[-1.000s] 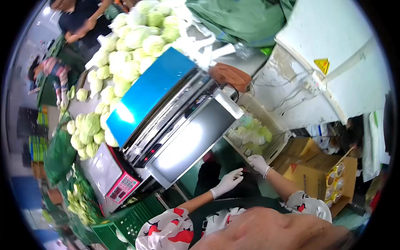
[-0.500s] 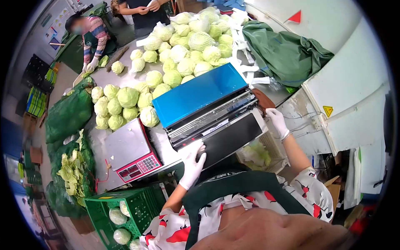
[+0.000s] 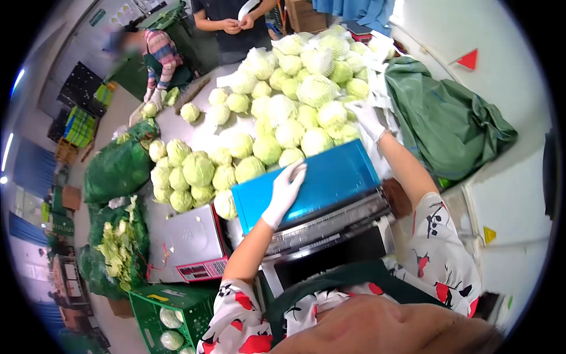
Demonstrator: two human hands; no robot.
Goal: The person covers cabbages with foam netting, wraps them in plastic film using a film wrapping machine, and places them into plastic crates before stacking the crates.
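My left hand [image 3: 287, 192], in a white glove, is above the blue top of the wrapping machine [image 3: 336, 183], fingers stretched toward the front cabbages and holding nothing that I can see. Farther out, my gloved right hand [image 3: 368, 121] reaches along the right edge of the pile, its fingers extended beside a cabbage [image 3: 332, 115]. Whether it touches that cabbage is unclear. Several cabbages in the heap wear white foam nets [image 3: 318, 90]; others are bare. The machine's black front plate [image 3: 330, 259] lies close to my body.
A red-edged scale [image 3: 188, 242] stands left of the machine, above a green crate [image 3: 171, 298] of wrapped cabbages. Green net sacks [image 3: 118, 165] line the left side. A green tarp [image 3: 442, 118] lies right. Two people stand across the table; one handles a white strip [image 3: 247, 9].
Both hands have moved forward: my left from the machine's front plate to above its blue top, my right from the machine's right side to the cabbage pile. My view has shifted too.
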